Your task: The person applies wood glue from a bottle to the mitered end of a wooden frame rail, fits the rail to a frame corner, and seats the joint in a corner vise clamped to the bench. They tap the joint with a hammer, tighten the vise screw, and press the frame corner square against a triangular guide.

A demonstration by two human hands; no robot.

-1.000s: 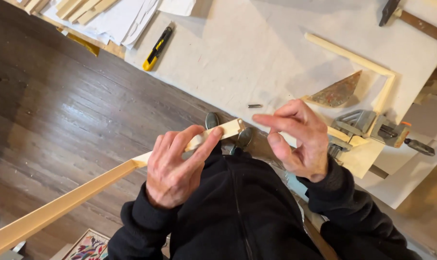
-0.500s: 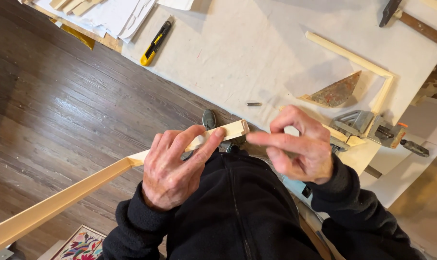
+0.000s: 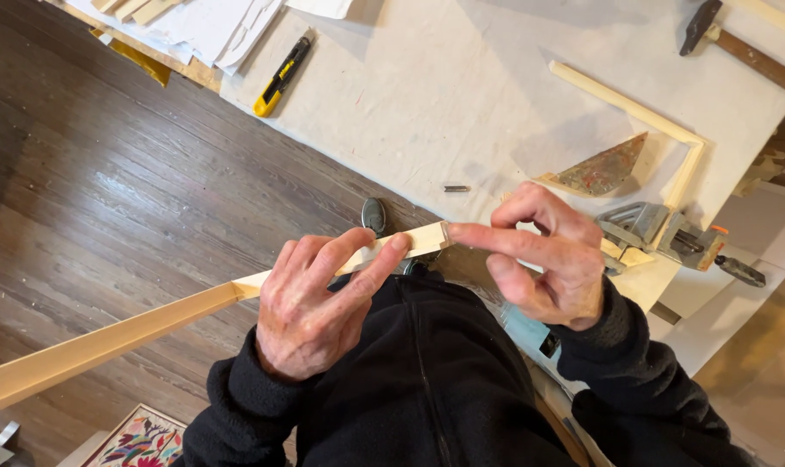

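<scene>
Head view: left hand (image 3: 310,316) is gripping the long wooden strip (image 3: 133,333); right hand (image 3: 548,255), fingers loosely curled and empty, is touching a fingertip to the strip's end.

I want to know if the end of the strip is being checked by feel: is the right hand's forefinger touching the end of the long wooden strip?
Touching. In the head view the right hand points its forefinger tip against the cut end of the wooden strip, with no gap showing; the left hand grips the strip.

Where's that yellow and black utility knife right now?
In the head view the utility knife lies at upper left, on the near-left corner of the white sheet, beside the stack of papers and well away from both hands.
</scene>
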